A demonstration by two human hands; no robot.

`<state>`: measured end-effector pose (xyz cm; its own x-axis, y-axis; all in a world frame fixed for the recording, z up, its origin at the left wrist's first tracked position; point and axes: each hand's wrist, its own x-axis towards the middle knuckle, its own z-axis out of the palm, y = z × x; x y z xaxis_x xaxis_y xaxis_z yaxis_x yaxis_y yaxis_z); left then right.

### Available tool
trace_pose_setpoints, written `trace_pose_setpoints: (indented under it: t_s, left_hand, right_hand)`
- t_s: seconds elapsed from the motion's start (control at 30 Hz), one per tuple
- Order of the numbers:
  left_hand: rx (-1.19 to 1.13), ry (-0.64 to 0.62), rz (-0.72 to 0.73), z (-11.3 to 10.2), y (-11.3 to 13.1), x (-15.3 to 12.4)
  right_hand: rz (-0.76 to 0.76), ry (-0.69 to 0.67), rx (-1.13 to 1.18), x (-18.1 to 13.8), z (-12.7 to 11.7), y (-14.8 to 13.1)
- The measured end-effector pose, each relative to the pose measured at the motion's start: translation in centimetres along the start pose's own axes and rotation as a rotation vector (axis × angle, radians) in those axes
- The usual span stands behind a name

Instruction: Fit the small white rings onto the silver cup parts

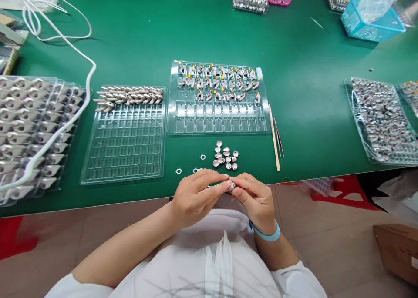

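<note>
Your left hand (192, 195) and right hand (254, 198) pinch a small silvery cap (231, 186) together, probably one piece, at the near edge of the green table (137, 41). Loose caps (224, 155) lie close ahead, and bare mat separates them from the clear tray (218, 119).

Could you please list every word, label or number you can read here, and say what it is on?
No text can be read.
Sticker on the cardboard box: cut off at the picture's edge, too small to read.
Small round part pinched between left hand and right hand, clear tray, blue basket, wristband: no print visible.
</note>
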<state>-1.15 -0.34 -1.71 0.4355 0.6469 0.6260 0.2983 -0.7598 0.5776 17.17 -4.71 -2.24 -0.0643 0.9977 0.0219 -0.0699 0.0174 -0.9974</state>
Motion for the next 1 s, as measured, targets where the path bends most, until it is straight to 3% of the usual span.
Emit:
trace_pose_setpoints:
  t_s: [0.43, 1.0]
  left_hand:
    - [-0.026, 0.041, 0.026, 0.1, 0.3, 0.1]
    - [-0.012, 0.014, 0.022, -0.1, 0.6, -0.3]
  right_hand:
    - [0.078, 0.07, 0.142, -0.4, 0.8, 0.8]
    - [-0.006, 0.065, 0.06, -0.5, 0.8, 0.6]
